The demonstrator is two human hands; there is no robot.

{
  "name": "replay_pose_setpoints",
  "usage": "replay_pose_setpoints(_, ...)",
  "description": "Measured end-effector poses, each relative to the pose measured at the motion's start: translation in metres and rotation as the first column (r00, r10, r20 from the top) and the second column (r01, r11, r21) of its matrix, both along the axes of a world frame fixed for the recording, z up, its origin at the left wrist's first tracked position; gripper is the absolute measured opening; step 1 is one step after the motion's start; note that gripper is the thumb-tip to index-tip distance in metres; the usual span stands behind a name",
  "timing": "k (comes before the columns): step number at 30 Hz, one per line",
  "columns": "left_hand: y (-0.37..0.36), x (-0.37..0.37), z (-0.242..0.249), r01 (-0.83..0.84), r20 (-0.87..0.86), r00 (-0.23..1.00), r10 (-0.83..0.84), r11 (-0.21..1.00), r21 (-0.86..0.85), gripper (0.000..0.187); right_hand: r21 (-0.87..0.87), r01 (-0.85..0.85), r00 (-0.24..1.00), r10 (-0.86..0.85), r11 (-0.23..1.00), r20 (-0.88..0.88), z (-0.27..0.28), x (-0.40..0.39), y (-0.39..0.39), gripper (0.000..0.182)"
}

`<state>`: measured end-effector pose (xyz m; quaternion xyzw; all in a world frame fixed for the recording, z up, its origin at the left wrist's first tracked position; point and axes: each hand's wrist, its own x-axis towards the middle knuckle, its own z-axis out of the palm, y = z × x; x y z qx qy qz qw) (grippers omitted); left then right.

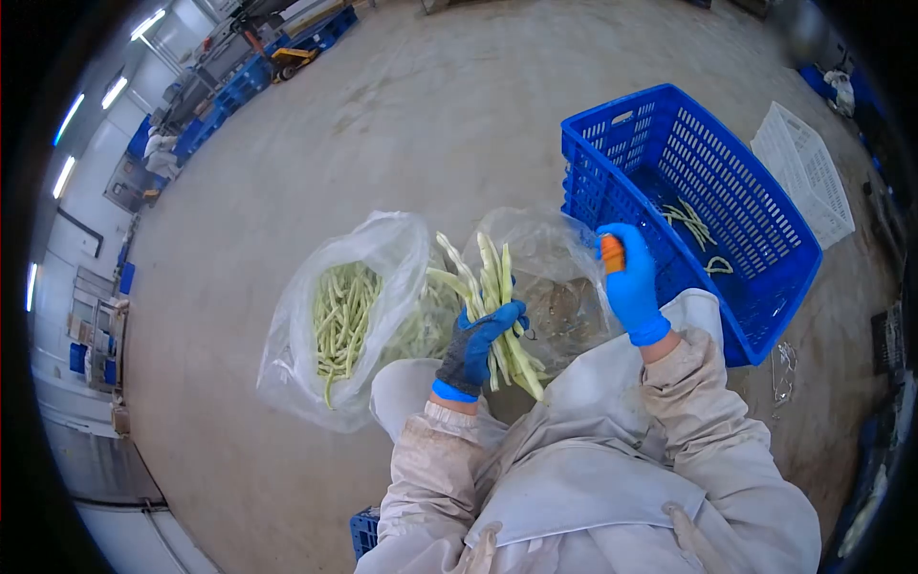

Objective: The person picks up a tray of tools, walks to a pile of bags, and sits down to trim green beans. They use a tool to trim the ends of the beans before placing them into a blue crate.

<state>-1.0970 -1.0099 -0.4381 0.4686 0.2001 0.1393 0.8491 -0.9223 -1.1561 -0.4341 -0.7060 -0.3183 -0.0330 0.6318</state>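
My left hand (469,352), in a blue glove with a dark layer over it, is closed around a bunch of long pale green beans (490,279). My right hand (635,292), gloved in blue, grips an orange-handled tool (612,253); the rest of the tool cannot be made out. To the left of my left hand, a clear plastic bag (397,239) stands open with many green beans (344,316) inside. Between my hands and just beyond my lap lies another clear plastic bag (559,311), with brownish bits showing through it.
A large blue crate (688,263) stands at my right, with several beans (690,222) at its bottom. Behind it is a white crate (803,172). Part of a blue crate (364,532) shows beside my seat. Far left, a person (160,153) is near blue containers and equipment.
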Motion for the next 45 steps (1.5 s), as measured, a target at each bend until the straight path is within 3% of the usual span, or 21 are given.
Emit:
replay_pose_setpoints(2,0.002,-0.001,-0.003,0.035,0.029,0.999,-0.036,0.998,0.042,0.049,-0.074,-0.012,0.998,0.016,0.997,0.06,-0.033,0.024,-0.009,0.02)
replay_pose_setpoints(3,0.001,-0.001,-0.007,0.04,0.027,0.999,-0.041,0.998,0.044,0.049,-0.349,0.032,0.923,0.106,0.937,0.371,-0.038,0.024,-0.012,0.026)
replay_pose_setpoints(4,0.0,0.0,-0.01,0.021,0.035,0.999,-0.021,1.0,-0.008,0.049,-0.565,0.164,0.75,0.27,0.809,0.604,-0.044,0.024,-0.014,0.033)
replay_pose_setpoints(5,0.0,0.003,-0.012,-0.002,0.049,0.999,0.005,0.998,-0.059,0.049,-0.559,0.167,0.746,0.267,0.812,0.61,-0.05,0.022,-0.014,0.033)
replay_pose_setpoints(6,-0.001,0.009,-0.013,-0.005,0.056,0.998,0.009,0.998,-0.058,0.049,-0.484,-0.22,0.94,0.317,0.847,0.128,-0.029,0.003,-0.01,0.038)
replay_pose_setpoints(7,-0.003,0.014,-0.014,-0.084,0.04,0.995,0.087,0.993,-0.078,0.048,-0.211,-0.506,0.829,0.404,0.837,-0.386,-0.009,-0.018,-0.008,0.044)
replay_pose_setpoints(8,-0.006,0.018,-0.016,-0.159,0.022,0.987,0.161,0.983,-0.094,0.046,-0.212,-0.505,0.829,0.401,0.837,-0.39,0.012,-0.036,-0.008,0.044)
replay_pose_setpoints(10,-0.005,0.033,-0.032,-0.143,0.051,0.988,0.147,0.987,-0.072,0.044,-0.371,-0.577,0.816,0.489,0.728,-0.309,0.047,-0.058,-0.008,0.048)
replay_pose_setpoints(12,-0.008,0.06,-0.037,-0.121,0.079,0.988,0.133,0.982,-0.146,0.04,-0.441,-0.5,0.866,0.422,0.745,-0.269,0.04,-0.043,-0.01,0.045)
replay_pose_setpoints(14,-0.013,0.085,-0.027,-0.054,0.144,0.988,0.064,0.996,-0.068,0.033,-0.512,-0.406,0.914,0.347,0.757,-0.211,0.032,-0.019,-0.015,0.041)
replay_pose_setpoints(16,-0.023,0.114,-0.005,0.028,0.138,0.99,0.009,0.965,-0.262,0.027,-0.167,-0.411,0.897,0.366,0.896,-0.248,0.028,0.012,-0.034,0.035)
replay_pose_setpoints(18,-0.033,0.144,0.011,0.143,0.155,0.982,-0.104,0.951,-0.273,0.026,-0.102,-0.329,0.927,0.301,0.939,-0.223,0.039,0.038,-0.056,0.031)
replay_pose_setpoints(20,-0.048,0.174,0.031,0.259,0.17,0.961,-0.217,0.925,-0.279,0.026,0.046,-0.227,0.816,0.216,0.973,-0.536,0.056,0.058,-0.081,0.032)
replay_pose_setpoints(22,-0.069,0.203,0.058,0.418,0.216,0.902,-0.373,0.879,-0.23,0.025,0.085,-0.157,0.875,0.178,0.984,-0.45,0.045,0.087,-0.102,0.03)
replay_pose_setpoints(25,-0.089,0.263,0.057,0.456,0.155,0.89,-0.429,0.855,-0.248,0.022,0.212,0.005,0.866,0.102,0.977,-0.49,0.052,0.119,-0.135,0.029)
replay_pose_setpoints(30,-0.124,0.315,0.055,0.504,0.102,0.863,-0.495,0.825,-0.258,0.021,0.204,0.179,0.82,-0.032,0.963,-0.572,0.032,0.171,-0.191,0.027)
replay_pose_setpoints(32,-0.134,0.319,0.056,0.481,0.106,0.875,-0.472,0.827,-0.29,0.029,0.278,0.226,0.726,0.029,0.934,-0.688,0.027,0.178,-0.203,0.027)
replay_pose_setpoints(38,-0.144,0.325,0.05,0.563,0.104,0.822,-0.56,0.772,-0.294,0.028,0.333,0.155,0.69,0.139,0.93,-0.711,0.023,0.177,-0.224,0.026)
replay_pose_setpoints(41,-0.151,0.325,0.053,0.572,0.107,0.82,-0.562,0.81,-0.133,0.034,0.376,0.079,0.689,0.222,0.923,-0.69,0.025,0.176,-0.228,0.026)
replay_pose_setpoints(45,-0.155,0.318,0.053,0.635,0.222,0.763,-0.607,0.768,-0.086,0.035,0.479,0.055,0.65,0.333,0.876,-0.683,0.035,0.172,-0.218,0.025)
